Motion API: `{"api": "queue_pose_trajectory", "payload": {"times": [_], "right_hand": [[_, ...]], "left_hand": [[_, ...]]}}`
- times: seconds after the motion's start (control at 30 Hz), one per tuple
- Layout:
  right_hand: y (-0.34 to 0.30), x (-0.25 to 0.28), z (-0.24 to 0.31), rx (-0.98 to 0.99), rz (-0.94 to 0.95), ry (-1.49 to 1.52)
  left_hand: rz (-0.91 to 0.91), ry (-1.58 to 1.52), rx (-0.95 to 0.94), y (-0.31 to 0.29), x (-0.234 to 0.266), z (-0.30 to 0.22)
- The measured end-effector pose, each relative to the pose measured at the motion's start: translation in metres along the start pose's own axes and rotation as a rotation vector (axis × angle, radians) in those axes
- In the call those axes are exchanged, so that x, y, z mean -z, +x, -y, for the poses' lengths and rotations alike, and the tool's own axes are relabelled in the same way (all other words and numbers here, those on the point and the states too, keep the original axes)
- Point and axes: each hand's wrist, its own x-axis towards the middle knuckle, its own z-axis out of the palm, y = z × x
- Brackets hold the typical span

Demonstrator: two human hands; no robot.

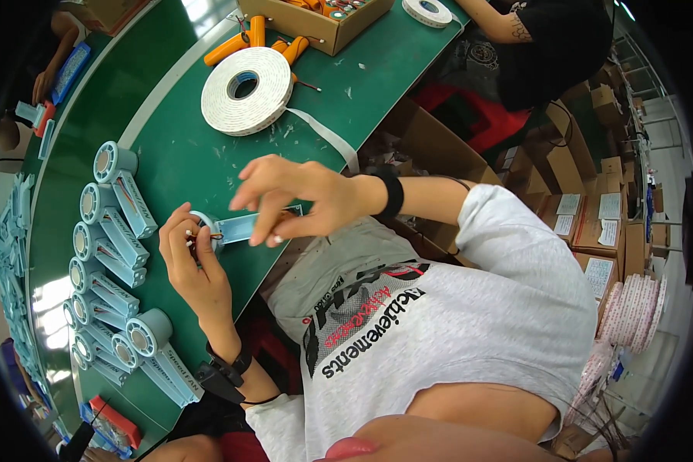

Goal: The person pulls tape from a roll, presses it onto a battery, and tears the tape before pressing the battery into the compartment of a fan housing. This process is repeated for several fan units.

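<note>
The person's left hand (196, 262) holds the light-blue housing (237, 229) at its round end, with the thumb and the fingers closed on it. This housing is located between the two hands, near the edge of the green table (173, 165), and its long open part points toward the right hand (304, 196). The right hand is above this long part, its fingers spread and bent; one cannot tell whether they grip something. Thin wires (215, 236) show near the left fingertips. To the left, similar light-blue housings (135, 204) lie in a row. Beyond the hands there is a large white tape roll (223, 100), and near it orange cylinders (227, 48) beside a cardboard box (327, 31).
</note>
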Motion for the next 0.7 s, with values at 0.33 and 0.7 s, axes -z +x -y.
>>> {"api": "queue_pose_trajectory", "payload": {"times": [0.33,0.7], "right_hand": [[0.003,-0.010,-0.037,-0.003,0.203,-0.126],[0.005,-0.019,-0.003,-0.310,0.172,-0.462]], "left_hand": [[0.016,-0.023,0.018,0.004,-0.008,0.002],[0.044,-0.017,0.057,0.003,-0.003,0.006]]}}
